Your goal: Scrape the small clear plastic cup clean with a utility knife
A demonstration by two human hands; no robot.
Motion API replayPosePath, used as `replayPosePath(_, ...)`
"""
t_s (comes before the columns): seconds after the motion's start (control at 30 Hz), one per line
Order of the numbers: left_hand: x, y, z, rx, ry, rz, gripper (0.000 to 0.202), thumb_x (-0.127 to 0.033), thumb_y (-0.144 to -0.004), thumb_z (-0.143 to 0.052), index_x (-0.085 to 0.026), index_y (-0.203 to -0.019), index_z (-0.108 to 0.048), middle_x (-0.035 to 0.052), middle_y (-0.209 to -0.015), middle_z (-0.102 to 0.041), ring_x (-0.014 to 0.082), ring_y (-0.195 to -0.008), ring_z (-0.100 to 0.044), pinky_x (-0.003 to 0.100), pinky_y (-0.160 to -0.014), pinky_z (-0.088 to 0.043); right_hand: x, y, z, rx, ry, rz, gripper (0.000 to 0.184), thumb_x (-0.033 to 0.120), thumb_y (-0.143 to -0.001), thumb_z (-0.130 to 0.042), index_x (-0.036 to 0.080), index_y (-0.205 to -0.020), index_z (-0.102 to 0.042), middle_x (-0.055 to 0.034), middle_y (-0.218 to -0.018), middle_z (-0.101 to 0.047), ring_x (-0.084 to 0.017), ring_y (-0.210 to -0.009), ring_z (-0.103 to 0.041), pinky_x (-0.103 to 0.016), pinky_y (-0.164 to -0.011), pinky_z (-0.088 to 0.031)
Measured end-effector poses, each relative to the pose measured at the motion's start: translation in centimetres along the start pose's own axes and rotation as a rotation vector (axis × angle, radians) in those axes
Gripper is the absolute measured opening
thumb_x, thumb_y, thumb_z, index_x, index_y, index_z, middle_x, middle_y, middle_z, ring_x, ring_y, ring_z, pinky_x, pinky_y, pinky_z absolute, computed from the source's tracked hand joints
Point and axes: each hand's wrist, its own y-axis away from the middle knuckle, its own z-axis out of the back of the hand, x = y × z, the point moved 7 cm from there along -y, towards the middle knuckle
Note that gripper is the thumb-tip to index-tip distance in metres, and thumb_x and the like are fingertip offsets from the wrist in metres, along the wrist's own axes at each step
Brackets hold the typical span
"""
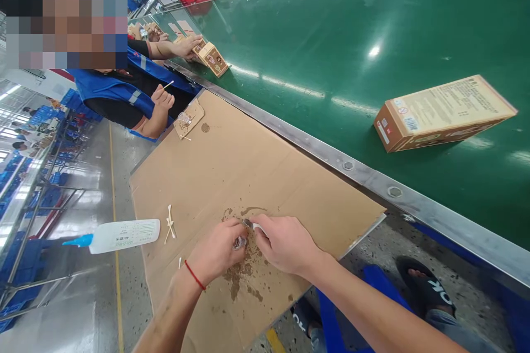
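Observation:
My left hand (218, 249), with a red string at the wrist, is closed around a small clear container (239, 242) mostly hidden by the fingers. Close beside it, my right hand (286, 244) pinches a small pale object with a dark end (249, 224); its kind cannot be made out. Both hands are just over a cardboard sheet (265, 160), marked with dark wet spots around them. Left of my hands lie several cotton swabs (169, 224) and a translucent bottle (126, 236) with a blue nozzle, on its side.
A green conveyor belt (314, 27) with a metal edge (327, 149) runs along the right. On it lies a brown and cream carton (447, 113). At the far left a person in a blue vest (97, 88) holds a swab and touches another carton (214, 59).

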Motion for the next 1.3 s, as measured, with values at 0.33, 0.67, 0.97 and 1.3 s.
replayPosePath(0.33,-0.7,0.5,-0.8,0.041,-0.133,0.031,0.018,-0.015,-0.081,-0.040,-0.022,-0.092,-0.053,0.0015,-0.109,-0.056,0.0135,-0.085,-0.055,0.027,-0.072,-0.036,-0.1,-0.1,0.1,-0.002,-0.006,-0.002,0.026,0.026,-0.100,-0.040,0.022,-0.118,-0.059,-0.0017,-0.082,-0.073,-0.020,-0.065,-0.063,-0.034,-0.054,-0.016)
replayPosePath(0.67,-0.4,-0.6,0.0,0.078,-0.089,-0.042,0.015,-0.011,-0.073,-0.045,-0.021,-0.079,-0.054,-0.0019,-0.091,-0.059,0.0088,-0.074,-0.047,0.023,-0.064,-0.029,-0.2,-0.1,0.2,-0.003,-0.027,-0.016,0.024,0.027,-0.099,-0.041,0.023,-0.114,-0.060,0.0002,-0.078,-0.071,-0.018,-0.060,-0.059,-0.033,-0.052,-0.016)
replayPosePath(0.97,0.1,-0.8,0.1,0.059,-0.044,-0.074,0.021,-0.011,-0.071,-0.048,-0.022,-0.082,-0.062,-0.0014,-0.090,-0.061,0.0079,-0.074,-0.049,0.022,-0.065,-0.032,-0.4,-0.1,0.3,-0.041,-0.053,-0.044,0.029,0.026,-0.100,-0.040,0.023,-0.123,-0.058,-0.0012,-0.086,-0.074,-0.021,-0.068,-0.064,-0.033,-0.055,-0.023)
replayPosePath(1.3,0.9,-0.9,0.1,0.028,0.012,-0.118,0.024,-0.010,-0.068,-0.051,-0.021,-0.082,-0.067,-0.0022,-0.085,-0.061,0.0072,-0.073,-0.050,0.021,-0.068,-0.036,-0.5,0.0,0.4,-0.043,-0.068,-0.066,0.029,0.026,-0.100,-0.041,0.024,-0.124,-0.058,-0.0011,-0.090,-0.075,-0.021,-0.072,-0.067,-0.032,-0.057,-0.028)
